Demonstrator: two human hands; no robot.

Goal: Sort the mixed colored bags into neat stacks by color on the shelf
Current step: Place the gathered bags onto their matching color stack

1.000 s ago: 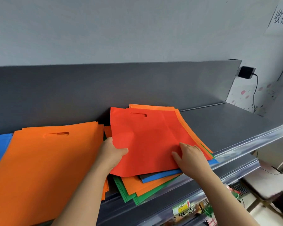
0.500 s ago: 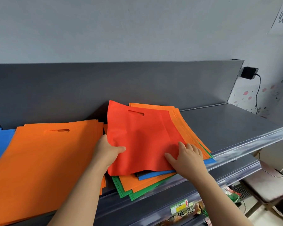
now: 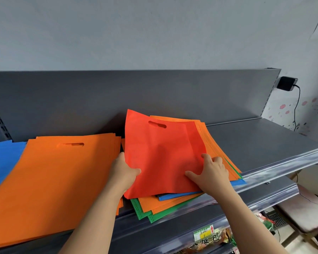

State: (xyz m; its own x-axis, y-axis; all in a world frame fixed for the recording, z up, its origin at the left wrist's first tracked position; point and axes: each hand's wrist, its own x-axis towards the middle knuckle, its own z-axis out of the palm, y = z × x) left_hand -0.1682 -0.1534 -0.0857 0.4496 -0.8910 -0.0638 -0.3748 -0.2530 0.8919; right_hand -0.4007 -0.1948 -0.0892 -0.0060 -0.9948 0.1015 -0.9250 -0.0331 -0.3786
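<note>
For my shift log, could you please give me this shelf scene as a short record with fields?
shelf: grey, holds all bags
blue stack: far left
orange stack: right of blue stack
mixed pile: right of orange stack; orange, blue, green bags, askew
red bag: atop mixed pile, far corner raised
left hand: grips red bag's left edge
right hand: pinches its right edge
</note>
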